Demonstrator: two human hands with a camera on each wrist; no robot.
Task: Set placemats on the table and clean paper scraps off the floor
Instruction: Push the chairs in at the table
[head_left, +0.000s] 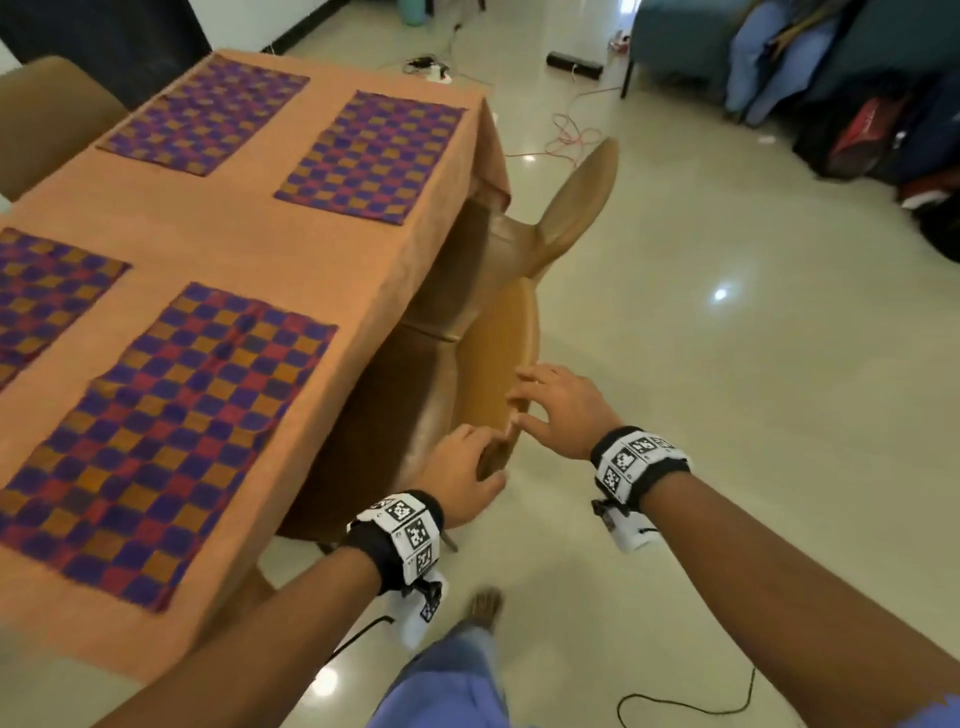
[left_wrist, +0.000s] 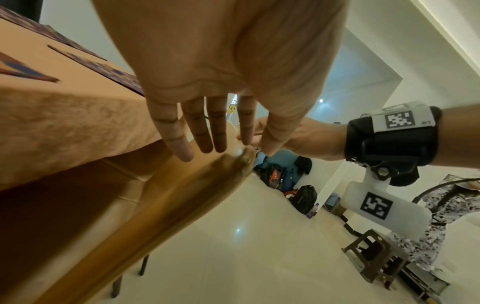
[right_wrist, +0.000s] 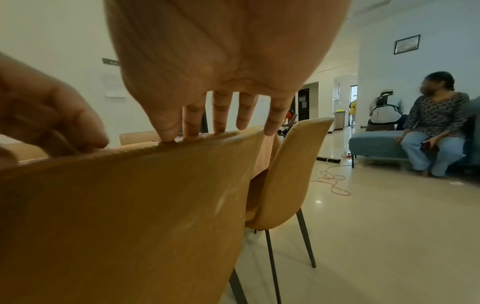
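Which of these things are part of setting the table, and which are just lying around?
Part of the job:
- four checked placemats, on the table
- near chair, both hands at its top edge: left hand, right hand

Lying about:
- orange cable
- bags
- sofa

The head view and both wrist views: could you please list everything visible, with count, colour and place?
checkered woven placemats: four, purple-red-orange, flat on the table.
orange tablecloth: one, covers the table.
tan moulded chairs: two at the table's right side; another far left.
cables: several, orange, white and black, on the floor.
blue sofa: one, a person seated.
bags: several, dark, by the wall.
left hand: open, at near chair's top edge.
right hand: open, fingertips on that edge.
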